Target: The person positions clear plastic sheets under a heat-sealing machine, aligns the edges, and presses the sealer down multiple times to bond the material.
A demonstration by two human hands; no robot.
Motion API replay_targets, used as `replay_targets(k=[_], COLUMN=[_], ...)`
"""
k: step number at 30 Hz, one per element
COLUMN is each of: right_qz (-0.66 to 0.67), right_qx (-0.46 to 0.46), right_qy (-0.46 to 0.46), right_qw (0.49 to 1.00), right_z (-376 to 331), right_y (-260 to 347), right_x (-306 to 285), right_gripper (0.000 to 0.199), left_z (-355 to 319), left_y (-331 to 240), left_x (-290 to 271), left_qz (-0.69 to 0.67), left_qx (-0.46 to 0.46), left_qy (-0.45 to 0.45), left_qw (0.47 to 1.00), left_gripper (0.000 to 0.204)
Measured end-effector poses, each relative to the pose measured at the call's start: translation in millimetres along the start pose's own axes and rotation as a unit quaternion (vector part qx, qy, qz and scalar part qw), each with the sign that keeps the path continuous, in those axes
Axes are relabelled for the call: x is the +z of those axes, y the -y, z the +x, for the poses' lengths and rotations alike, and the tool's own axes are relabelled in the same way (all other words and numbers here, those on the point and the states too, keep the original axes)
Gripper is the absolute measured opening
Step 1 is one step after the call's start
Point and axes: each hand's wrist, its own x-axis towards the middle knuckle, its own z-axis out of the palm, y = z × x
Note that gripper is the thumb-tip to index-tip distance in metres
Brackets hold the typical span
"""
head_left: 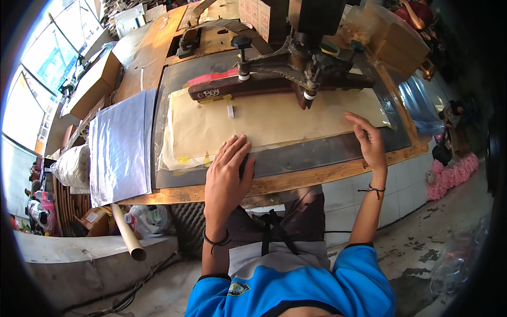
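A long cream paper sheet point(274, 120) lies on a dark board set in the wooden table. My left hand point(229, 166) rests at its near edge, fingers stretched out and nothing held. To the right, my right hand point(369, 141) is held open over the sheet's near right part, its fingers slightly apart. I cannot tell whether it touches the sheet. A small white block point(230, 111) sits on the paper. Across the sheet's far side stands a dark bar point(253, 87), carried by a metal bracket point(280, 62) with black knobs.
A stack of clear plastic sheets point(121, 145) overhangs the table's left front corner. Cardboard boxes stand left point(95, 84) and far right point(396, 45). Below the left corner leans a cardboard tube point(128, 235). Another person point(417, 15) is at the upper right. A pink bundle point(453, 177) lies right.
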Motion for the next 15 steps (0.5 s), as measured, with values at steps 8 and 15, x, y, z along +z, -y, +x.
replay_targets(k=[8, 15], right_qz=[0.04, 0.038], right_qx=[0.027, 0.045], right_qy=[-0.002, -0.018], right_qw=[0.999, 0.998], right_z=[-6.2, -5.9], right_y=[-6.0, -7.9], right_x=[-4.2, -2.5], right_gripper=[0.046, 0.047], left_z=[-3.7, -4.4], left_y=[3.4, 7.4], left_x=[-0.8, 5.5], left_qz=[-0.004, 0.067], left_qx=[-0.085, -0.086], left_qy=[-0.088, -0.106], left_qw=[0.993, 0.988], left_gripper=[0.023, 0.023])
